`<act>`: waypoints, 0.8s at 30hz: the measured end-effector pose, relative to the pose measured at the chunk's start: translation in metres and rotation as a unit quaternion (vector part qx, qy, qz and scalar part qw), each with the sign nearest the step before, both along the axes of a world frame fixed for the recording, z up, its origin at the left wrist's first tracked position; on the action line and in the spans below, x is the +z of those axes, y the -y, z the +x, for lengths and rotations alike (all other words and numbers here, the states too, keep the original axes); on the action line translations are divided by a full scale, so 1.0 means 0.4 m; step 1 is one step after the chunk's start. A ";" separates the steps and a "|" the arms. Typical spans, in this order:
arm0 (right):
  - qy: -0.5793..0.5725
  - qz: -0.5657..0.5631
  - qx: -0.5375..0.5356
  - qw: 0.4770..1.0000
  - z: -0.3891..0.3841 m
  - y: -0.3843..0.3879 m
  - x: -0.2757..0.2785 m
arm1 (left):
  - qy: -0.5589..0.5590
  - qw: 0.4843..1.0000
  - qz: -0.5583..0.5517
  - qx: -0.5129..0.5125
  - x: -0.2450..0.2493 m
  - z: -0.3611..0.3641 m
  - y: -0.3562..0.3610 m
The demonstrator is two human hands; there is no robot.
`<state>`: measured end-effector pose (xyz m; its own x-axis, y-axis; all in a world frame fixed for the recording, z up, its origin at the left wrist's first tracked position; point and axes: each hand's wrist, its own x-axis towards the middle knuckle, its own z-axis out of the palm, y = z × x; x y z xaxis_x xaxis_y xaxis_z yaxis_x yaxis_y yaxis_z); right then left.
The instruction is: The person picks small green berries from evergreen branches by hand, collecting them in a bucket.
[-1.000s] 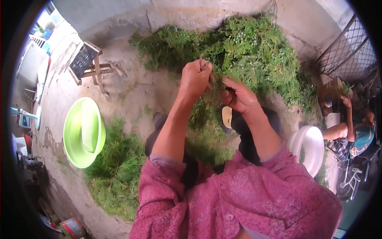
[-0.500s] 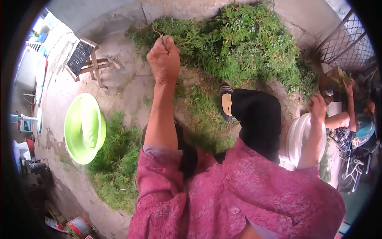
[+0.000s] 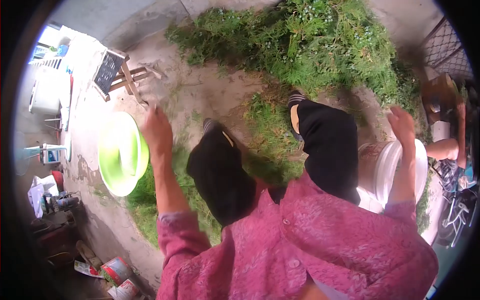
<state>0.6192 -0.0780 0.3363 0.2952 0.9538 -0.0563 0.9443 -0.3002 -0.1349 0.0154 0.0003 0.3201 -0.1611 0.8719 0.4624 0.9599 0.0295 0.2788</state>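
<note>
Bunching near the elbows, the pink sleeves (image 3: 182,232) could catch on stiff greenery (image 3: 145,210) if an arm dips low over it. Just beyond, the left hand (image 3: 157,129) has its fingers curled in, near the green basin (image 3: 111,167); blur hides whether it has hold of anything, so that cannot be told. A low sweep of that hand might knock the basin's rim and tip it. The right hand (image 3: 401,124) is half curled near the white bucket (image 3: 384,167), with nothing plain in its grasp, though a small piece could be hidden; a bump from the right knee (image 3: 332,120) might topple the bucket. Down on the floor (image 3: 215,87), greenery lies beside the basin and also between the feet (image 3: 295,114), where loose pieces could slip under a sole. Farther off, a big heap (image 3: 345,45) of it rests by the wall (image 3: 150,25); its tangled branches could drag one another out if tugged hard
</note>
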 end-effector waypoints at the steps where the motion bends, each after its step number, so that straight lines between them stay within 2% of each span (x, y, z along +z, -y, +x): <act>1: -0.064 0.021 0.011 0.998 -0.063 -0.062 -0.003 | -0.036 0.999 -0.017 -0.013 -0.051 -0.049 0.034; 2: -0.078 0.038 0.064 0.994 -0.110 -0.126 -0.036 | -0.071 0.996 -0.035 -0.027 -0.109 -0.095 0.074; 3: -0.091 0.055 0.117 0.987 -0.153 -0.189 -0.086 | -0.081 0.992 -0.101 0.002 -0.165 -0.132 0.115; 4: -0.093 0.031 0.174 0.980 -0.196 -0.244 -0.129 | -0.090 0.981 -0.167 0.032 -0.226 -0.162 0.159; 5: -0.095 0.006 0.231 0.968 -0.238 -0.295 -0.176 | -0.078 0.982 -0.163 0.058 -0.306 -0.182 0.209; 6: -0.170 -0.060 0.271 0.945 -0.279 -0.344 -0.233 | -0.090 0.927 -0.345 0.115 -0.311 -0.163 0.229; 8: -0.179 -0.187 0.361 0.896 -0.440 -0.453 -0.334 | 0.003 0.891 -0.446 0.083 -0.483 -0.266 0.353; 9: -0.161 -0.233 0.408 0.868 -0.475 -0.491 -0.399 | 0.001 0.889 -0.451 0.082 -0.489 -0.261 0.329; 11: -0.173 -0.269 0.400 0.859 -0.546 -0.526 -0.504 | -0.085 0.828 -0.532 0.156 -0.466 -0.224 0.291; 12: -0.177 -0.274 0.399 0.857 -0.573 -0.543 -0.529 | -0.088 0.824 -0.537 0.157 -0.415 -0.179 0.239; 14: -0.164 -0.342 0.386 0.841 -0.619 -0.572 -0.582 | -0.147 0.740 -0.652 0.074 -0.309 -0.084 0.080; 16: -0.155 -0.360 0.399 0.829 -0.652 -0.593 -0.715 | -0.156 0.730 -0.663 0.059 -0.329 -0.076 -0.010; 18: -0.223 -0.312 0.393 0.836 -0.668 -0.595 -0.788 | -0.147 0.745 -0.650 0.021 -0.357 -0.044 -0.103; 20: -0.222 -0.329 0.394 0.829 -0.691 -0.601 -0.832 | -0.100 0.829 -0.548 -0.057 -0.413 -0.017 -0.165; 22: -0.220 -0.351 0.394 0.821 -0.713 -0.605 -0.871 | -0.020 0.854 -0.507 -0.111 -0.454 0.059 -0.242; 24: -0.204 -0.321 0.396 0.836 -0.725 -0.601 -0.902 | 0.093 0.821 -0.543 -0.150 -0.499 0.139 -0.301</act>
<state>0.3294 0.1626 -0.0245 -0.5833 0.5757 -0.5730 0.7956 0.2632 -0.5456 0.0711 0.1209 0.1205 0.1558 0.7676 -0.6217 0.9129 0.1285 0.3874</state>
